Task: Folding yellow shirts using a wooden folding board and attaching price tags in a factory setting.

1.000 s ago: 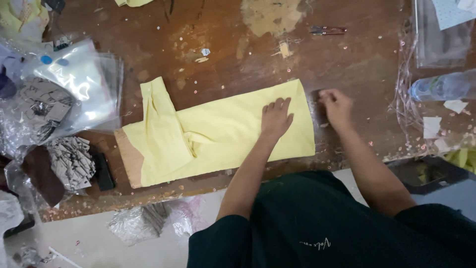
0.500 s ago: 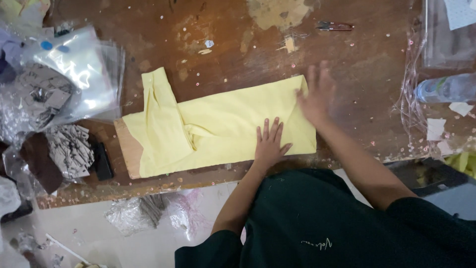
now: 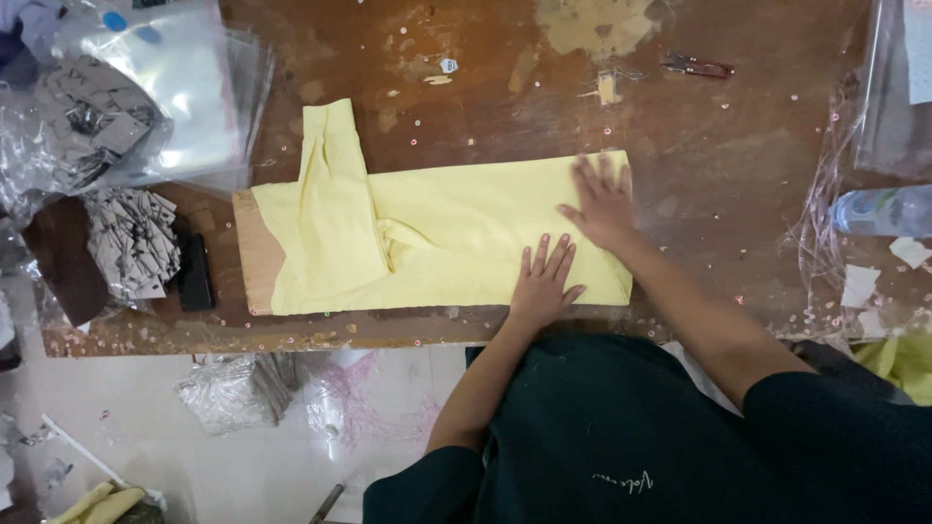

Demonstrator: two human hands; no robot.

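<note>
A folded pale yellow garment (image 3: 437, 238) lies flat on the worn brown wooden desk (image 3: 738, 155), close to its near edge and roughly midway along it, with one sleeve (image 3: 330, 184) folded back and pointing toward the far edge. The garment rests over a thin brown cardboard sheet (image 3: 254, 254), whose bare end shows past the cloth on the left. The left hand (image 3: 544, 281) lies palm down on the garment's near right part, fingers spread and released, gripping nothing. The right hand (image 3: 602, 199) presses flat on the garment's far right corner, fingers also open and slightly blurred. Both forearms reach in from the near edge, out of dark green sleeves. Toward the left end of the desk sit a stack of clear plastic bags (image 3: 184, 97), heaps of small grey paper tags (image 3: 131, 238) and a small black object (image 3: 194, 274) just beside the cardboard. Near the far edge lie small red-handled snips (image 3: 697, 67), well apart from the hands. At the right end a clear plastic bottle (image 3: 879, 211) lies on its side among scraps of white paper (image 3: 859, 286) and more clear plastic.
</note>
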